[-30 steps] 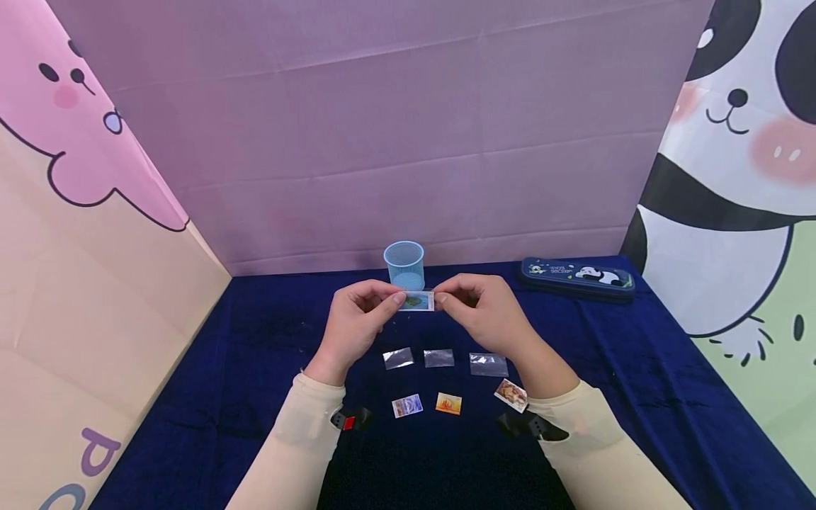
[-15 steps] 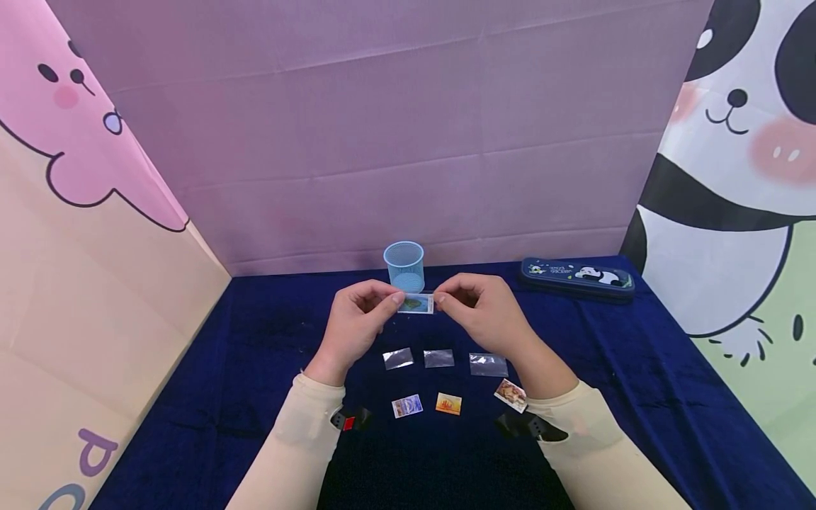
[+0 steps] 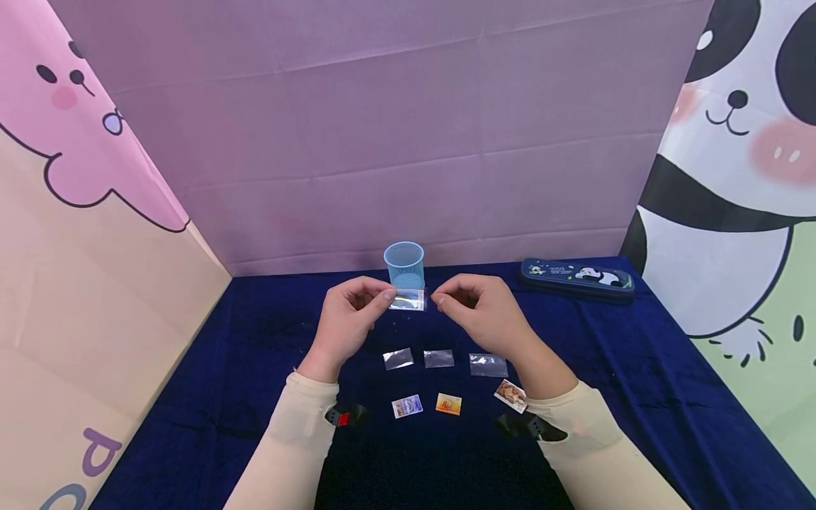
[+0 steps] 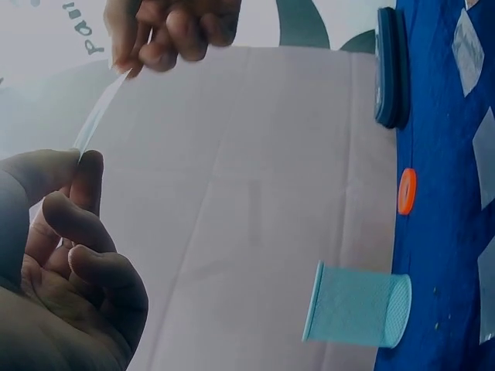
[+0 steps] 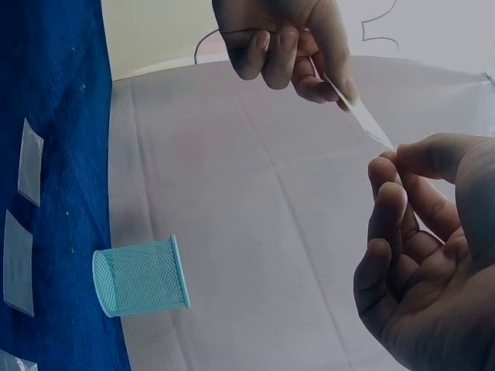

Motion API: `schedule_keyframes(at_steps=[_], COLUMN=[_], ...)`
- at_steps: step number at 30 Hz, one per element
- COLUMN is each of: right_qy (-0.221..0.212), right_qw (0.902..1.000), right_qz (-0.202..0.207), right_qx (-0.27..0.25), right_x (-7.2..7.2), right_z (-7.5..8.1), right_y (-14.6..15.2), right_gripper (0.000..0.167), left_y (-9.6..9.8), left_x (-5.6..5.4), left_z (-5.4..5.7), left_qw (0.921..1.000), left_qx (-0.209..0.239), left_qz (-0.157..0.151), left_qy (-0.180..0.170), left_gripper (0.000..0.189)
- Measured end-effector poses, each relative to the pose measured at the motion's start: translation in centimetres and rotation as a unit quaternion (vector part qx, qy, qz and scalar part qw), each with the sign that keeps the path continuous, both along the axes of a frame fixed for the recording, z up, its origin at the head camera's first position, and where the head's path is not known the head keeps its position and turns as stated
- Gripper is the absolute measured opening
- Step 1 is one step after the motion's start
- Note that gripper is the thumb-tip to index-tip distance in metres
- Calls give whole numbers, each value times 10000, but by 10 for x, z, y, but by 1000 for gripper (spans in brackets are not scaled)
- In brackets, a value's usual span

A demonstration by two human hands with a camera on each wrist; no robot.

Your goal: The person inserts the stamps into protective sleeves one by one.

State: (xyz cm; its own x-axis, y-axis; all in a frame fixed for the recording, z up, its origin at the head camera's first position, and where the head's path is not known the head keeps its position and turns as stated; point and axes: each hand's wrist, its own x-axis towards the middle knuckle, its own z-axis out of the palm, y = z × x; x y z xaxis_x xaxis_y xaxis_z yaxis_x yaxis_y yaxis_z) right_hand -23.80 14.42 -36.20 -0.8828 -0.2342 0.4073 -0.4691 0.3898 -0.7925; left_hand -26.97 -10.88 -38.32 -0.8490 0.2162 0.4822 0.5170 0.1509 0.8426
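Observation:
Between my hands, above the blue cloth, is a small clear plastic sleeve [image 3: 409, 300] with a stamp-like picture inside, its surface bright with glare. My left hand [image 3: 349, 319] pinches its left end between thumb and forefinger. Thumb and forefinger of my right hand [image 3: 479, 312] pinch the opposite end, as the right wrist view shows; there the sleeve [image 5: 370, 124] runs edge-on from hand to hand. Below lie three clear sleeves [image 3: 438, 358] in a row. Closer to me are a blue-purple stamp [image 3: 407, 406], an orange stamp [image 3: 449, 404] and a brown stamp [image 3: 511, 396] beside my right wrist.
A light blue mesh cup [image 3: 404, 262] stands behind the hands against the purple backdrop [image 3: 395, 127]. A dark blue pencil case [image 3: 577, 278] lies at the back right. In the left wrist view an orange ring [image 4: 407, 192] sits between cup and case.
My left hand has shifted slightly left, and the sleeve has moved left with it. Glare now covers the picture that showed before. My right hand has stayed almost still.

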Motion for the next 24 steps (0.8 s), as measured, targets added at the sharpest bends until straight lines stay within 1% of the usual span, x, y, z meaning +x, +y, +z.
schedule_keyframes(at_steps=[4, 8, 12, 16, 19, 24], right_qy=[-61, -114, -125, -192, -254, -373], right_qw=[10000, 9999, 9993, 9979, 9966, 9935], right_qz=[-1, 85, 152, 219, 332, 509], right_qx=[60, 92, 309, 570, 716, 942], right_x=[-1, -1, -3, -4, -4, -1], right_z=[-1, -3, -5, -8, -15, -28], right_y=[0, -2, -4, -6, -9, -15], right_gripper=[10, 8, 7, 6, 5, 6], left_y=[-8, -16, -23, -30, -35, -47], left_x=[-3, -7, -12, -16, -18, -25], left_z=[2, 1, -1, -2, -3, -9], left_qw=[9998, 9996, 9994, 9988, 9981, 9973], left_qx=[-23, 38, 63, 64, 3, -154], left_qz=[194, 248, 298, 449, 570, 601], left_qy=[-28, -100, -173, -193, -223, -389], left_gripper=[12, 13, 14, 13, 12, 13])
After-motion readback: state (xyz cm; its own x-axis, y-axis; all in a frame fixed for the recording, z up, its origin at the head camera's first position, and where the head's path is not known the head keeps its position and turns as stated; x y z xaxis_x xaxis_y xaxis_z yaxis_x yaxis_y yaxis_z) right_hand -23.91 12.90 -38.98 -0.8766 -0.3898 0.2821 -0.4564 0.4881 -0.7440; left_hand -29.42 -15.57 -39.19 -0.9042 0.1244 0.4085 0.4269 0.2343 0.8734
